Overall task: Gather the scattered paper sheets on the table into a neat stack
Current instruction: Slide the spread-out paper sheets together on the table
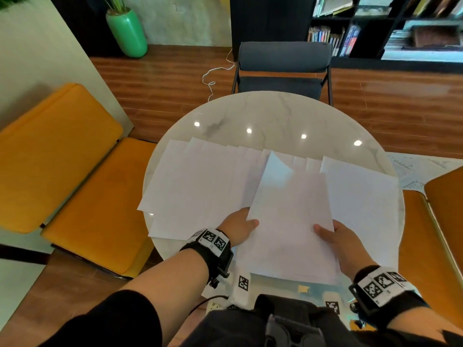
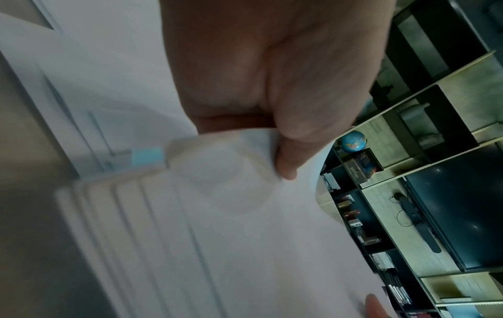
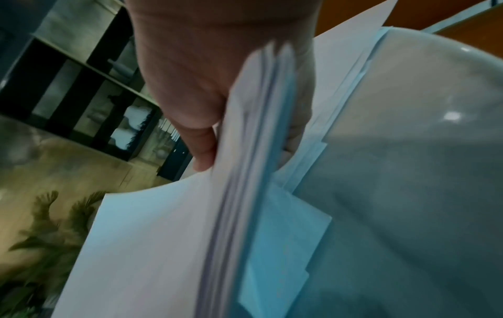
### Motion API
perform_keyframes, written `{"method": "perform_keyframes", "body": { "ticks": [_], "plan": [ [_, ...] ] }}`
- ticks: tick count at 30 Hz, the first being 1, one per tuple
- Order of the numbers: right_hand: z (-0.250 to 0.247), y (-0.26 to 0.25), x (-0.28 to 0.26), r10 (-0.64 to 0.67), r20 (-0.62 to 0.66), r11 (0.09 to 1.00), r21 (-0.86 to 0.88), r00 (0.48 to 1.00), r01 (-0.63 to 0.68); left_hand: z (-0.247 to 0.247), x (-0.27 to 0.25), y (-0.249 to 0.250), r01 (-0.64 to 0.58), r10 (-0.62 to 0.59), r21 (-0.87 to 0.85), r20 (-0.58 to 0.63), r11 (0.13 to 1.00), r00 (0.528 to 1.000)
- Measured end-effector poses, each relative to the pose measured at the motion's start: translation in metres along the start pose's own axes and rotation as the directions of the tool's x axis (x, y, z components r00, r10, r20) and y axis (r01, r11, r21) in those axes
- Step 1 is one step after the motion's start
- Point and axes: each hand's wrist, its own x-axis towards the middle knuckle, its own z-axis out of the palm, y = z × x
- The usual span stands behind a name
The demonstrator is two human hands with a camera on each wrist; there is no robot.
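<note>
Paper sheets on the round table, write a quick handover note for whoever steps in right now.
Left hand and right hand each pinch a side of the gathered bundle, raised over the near part of the marble table.
Done: several sheets collected.
Left: the fanned sheets on the left and the sheet on the right still lie loose; add them, then square the edges.

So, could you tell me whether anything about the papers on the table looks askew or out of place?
Yes. The bundle held by both hands sits skewed, its far corner curling up, and its edges are uneven in the right wrist view. A fan of sheets is spread across the table, one corner overhanging its left rim.
</note>
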Motion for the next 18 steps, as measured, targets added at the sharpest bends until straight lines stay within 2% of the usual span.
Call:
{"method": "perform_keyframes", "body": {
  "ticks": [3, 8, 11, 13, 15, 18],
  "plan": [
    [0.006, 0.009, 0.009, 0.018, -0.11, 0.991, -0.133, 0.994, -0.032, -0.008, 0.0, -0.007, -0.002, 0.002, -0.018, -0.001, 1.0, 1.0],
    [0.019, 0.008, 0.01, 0.011, -0.16, 0.992, -0.125, 0.987, -0.031, -0.012, 0.002, -0.019, -0.014, 0.011, 0.029, 0.094, 0.999, 0.996],
    [0.021, 0.002, 0.006, -0.057, -0.273, 0.97, -0.241, 0.96, -0.011, -0.015, 0.007, -0.023, -0.066, 0.061, 0.123, 0.044, 0.99, 0.997],
    [0.016, 0.002, 0.006, -0.076, -0.336, 0.962, -0.272, 0.939, -0.02, -0.018, 0.011, -0.029, -0.079, 0.074, 0.261, 0.03, 0.962, 0.997],
    [0.007, 0.003, 0.004, -0.067, -0.37, 0.961, -0.274, 0.927, -0.04, -0.022, 0.013, -0.037, -0.04, 0.049, 0.37, -0.015, 0.928, 0.999],
    [-0.006, 0.01, 0.0, -0.035, -0.39, 0.952, -0.294, 0.92, -0.089, -0.023, 0.015, -0.048, 0.034, 0.001, 0.298, -0.115, 0.954, 0.993]
  ]
}}
